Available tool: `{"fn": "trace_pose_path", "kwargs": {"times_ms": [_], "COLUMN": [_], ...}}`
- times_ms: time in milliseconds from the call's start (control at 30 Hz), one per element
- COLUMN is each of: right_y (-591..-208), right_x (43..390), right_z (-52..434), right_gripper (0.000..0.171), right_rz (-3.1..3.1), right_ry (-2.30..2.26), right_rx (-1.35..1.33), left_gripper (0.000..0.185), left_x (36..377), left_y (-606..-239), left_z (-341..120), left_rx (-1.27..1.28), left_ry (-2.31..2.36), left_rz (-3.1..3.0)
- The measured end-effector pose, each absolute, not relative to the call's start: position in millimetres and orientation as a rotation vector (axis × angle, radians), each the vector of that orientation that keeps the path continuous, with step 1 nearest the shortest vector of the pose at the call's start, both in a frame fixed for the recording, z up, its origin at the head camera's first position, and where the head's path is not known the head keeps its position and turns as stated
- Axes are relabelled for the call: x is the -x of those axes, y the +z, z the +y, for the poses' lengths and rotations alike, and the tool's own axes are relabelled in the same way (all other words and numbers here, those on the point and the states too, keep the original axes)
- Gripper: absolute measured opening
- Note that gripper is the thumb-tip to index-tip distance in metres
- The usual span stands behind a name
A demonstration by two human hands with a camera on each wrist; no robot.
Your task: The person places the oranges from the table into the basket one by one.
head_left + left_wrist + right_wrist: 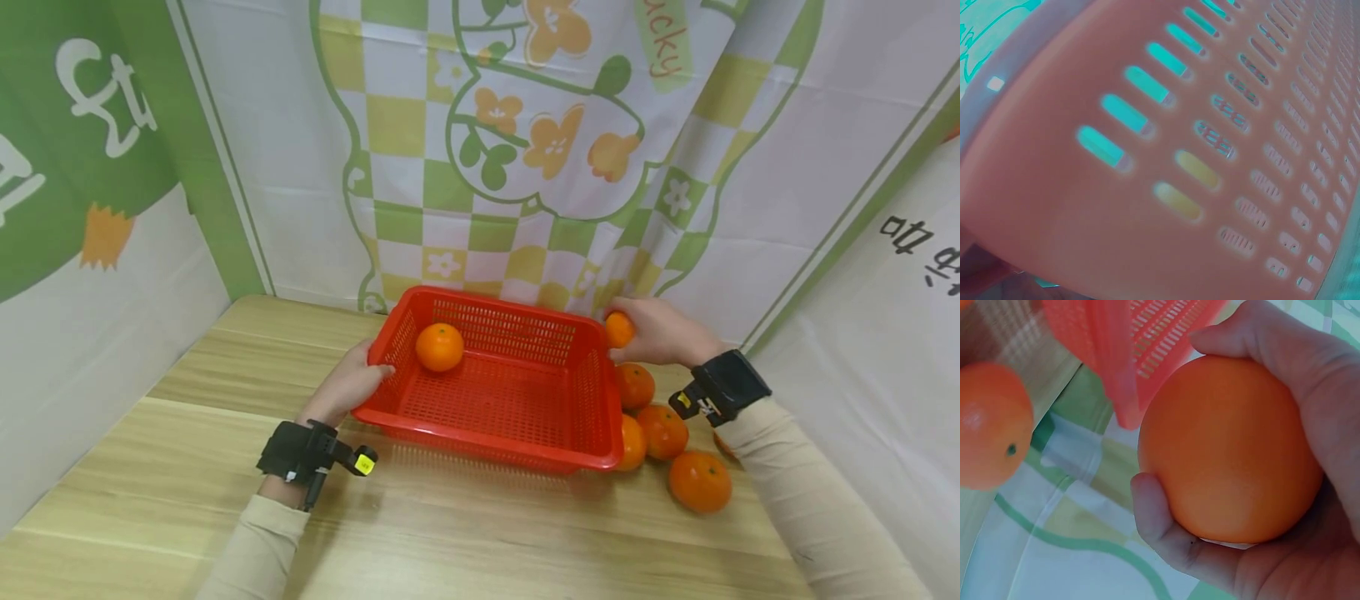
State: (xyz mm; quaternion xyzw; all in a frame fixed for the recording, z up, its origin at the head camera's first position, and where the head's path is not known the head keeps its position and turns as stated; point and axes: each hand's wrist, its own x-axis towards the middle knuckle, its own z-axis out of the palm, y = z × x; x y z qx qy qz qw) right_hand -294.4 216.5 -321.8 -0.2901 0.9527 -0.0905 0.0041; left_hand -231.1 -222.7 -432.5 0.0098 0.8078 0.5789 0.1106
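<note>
Right hand: the right hand (660, 332) grips an orange (619, 330), fingers and thumb curled round it, at the far right corner of the basket, about 2 o'clock from the basket's middle; the right wrist view shows the fruit (1229, 450) seated in the palm.
Left hand: the left hand (348, 387) rests on the left wall of the basket, at 9 o'clock, fingertips over the rim; whether it clasps the rim cannot be told.
Basket: a red slotted basket (525, 450) stands on the wooden table (187, 492); its wall fills the left wrist view (1085, 237).
Orange in basket: one fruit (439, 347) lies inside, toward the far left corner, at 10 o'clock.
Loose oranges: a cluster (699, 481) lies on the table just beside the basket's right wall, at 3 to 4 o'clock, some touching it.
Backdrop: a green, yellow and white checked cloth (525, 125) hangs at 12 o'clock.
</note>
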Motion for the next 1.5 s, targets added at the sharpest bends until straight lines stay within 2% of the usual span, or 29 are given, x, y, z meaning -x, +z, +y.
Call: {"fn": "trace_pose_path", "kwargs": {"times_ms": [1100,1500], "right_y": [-334.3,-342.4], "right_x": [297.6,296.2], "right_z": [147.5,115.5], "right_gripper": [0.063,0.056], "right_rz": [2.874,2.8], "right_ry": [-0.206,-0.229], "right_rx": [1.034,1.162], "left_gripper": [0.059,0.057], "left_x": [231.0,231.3], "left_y": [-431.1,-431.3], "left_z": [-223.0,-222.9], "left_rx": [-0.043,-0.033], "left_ry": [1.725,1.723], "left_rz": [2.351,2.348]}}
